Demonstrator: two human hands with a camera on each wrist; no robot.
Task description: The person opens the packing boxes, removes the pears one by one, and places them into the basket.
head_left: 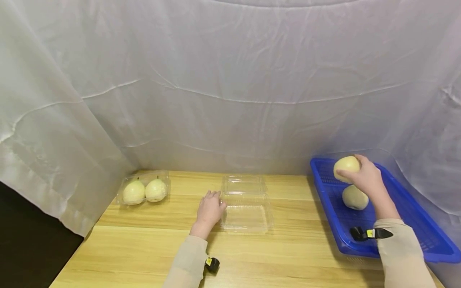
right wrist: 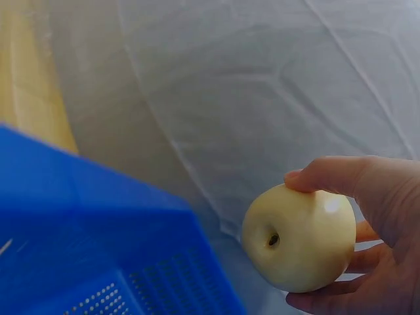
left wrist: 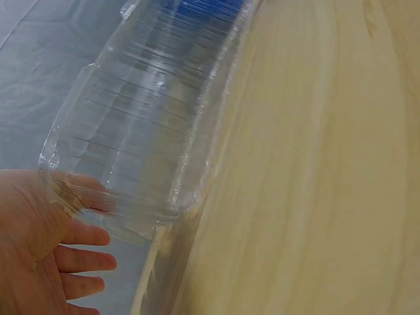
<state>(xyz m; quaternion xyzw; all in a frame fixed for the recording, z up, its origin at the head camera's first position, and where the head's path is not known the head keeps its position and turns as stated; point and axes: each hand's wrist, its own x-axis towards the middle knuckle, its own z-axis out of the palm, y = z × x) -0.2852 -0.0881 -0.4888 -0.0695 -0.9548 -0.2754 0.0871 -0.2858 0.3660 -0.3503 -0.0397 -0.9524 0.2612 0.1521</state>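
My right hand point(head_left: 368, 176) grips a pale yellow pear point(head_left: 346, 168) above the blue basket's far part. The right wrist view shows the thumb on one side of this pear point(right wrist: 298, 239) and the fingers on the other. A second pear point(head_left: 355, 197) lies in the basket, partly wrapped in something pale or shaded. My left hand point(head_left: 209, 209) touches the left edge of an unfolded clear plastic clamshell box point(head_left: 246, 214) on the table. In the left wrist view the thumb overlaps the corner of the box point(left wrist: 144, 111), while the other fingers point(left wrist: 85, 260) stretch out straight.
The blue perforated basket point(head_left: 325, 208) stands at the table's right side. At the far left, a closed clear box point(head_left: 166, 178) contains two pears point(head_left: 134, 193). Grey cloth point(head_left: 230, 100) hangs behind and at the sides of the wooden table point(head_left: 144, 248).
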